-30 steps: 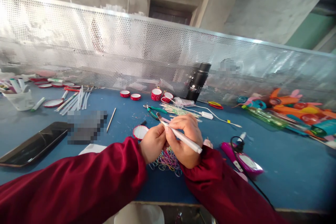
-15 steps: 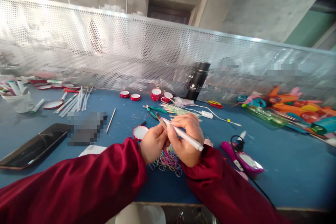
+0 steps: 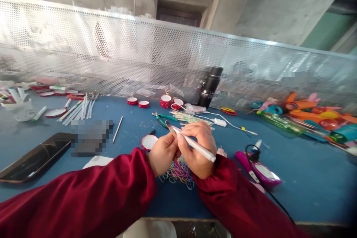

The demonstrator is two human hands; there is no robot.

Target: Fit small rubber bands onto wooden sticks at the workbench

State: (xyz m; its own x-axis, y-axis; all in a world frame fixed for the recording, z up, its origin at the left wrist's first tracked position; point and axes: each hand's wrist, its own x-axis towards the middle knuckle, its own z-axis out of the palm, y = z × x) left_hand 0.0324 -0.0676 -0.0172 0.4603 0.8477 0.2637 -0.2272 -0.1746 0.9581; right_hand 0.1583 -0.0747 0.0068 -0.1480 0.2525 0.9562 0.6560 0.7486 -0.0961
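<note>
Pinched in my left hand (image 3: 164,153) is a small flat brown stick (image 3: 170,128), its darker end pointing up and away. My right hand (image 3: 198,148) grips a white marker pen (image 3: 198,145) like a writing tool, its tip at the stick and its back end toward my wrist. Both hands meet above the table, so the stick's lower part is hidden by fingers. Beneath them lies a tangle of coloured loops or threads (image 3: 180,173). A round red-rimmed lid (image 3: 149,142) rests just beyond my left hand.
Beyond my hands lie green-handled pliers (image 3: 161,119), thin wooden sticks (image 3: 192,118), a white cable (image 3: 237,125) and a black bottle (image 3: 209,88). To the left are a phone (image 3: 36,156) and a cup of markers (image 3: 18,108). A purple packet (image 3: 264,173) sits right.
Both hands keep nearly the same pose, with the marker still against the brown stick. The whole view has shifted very slightly.
</note>
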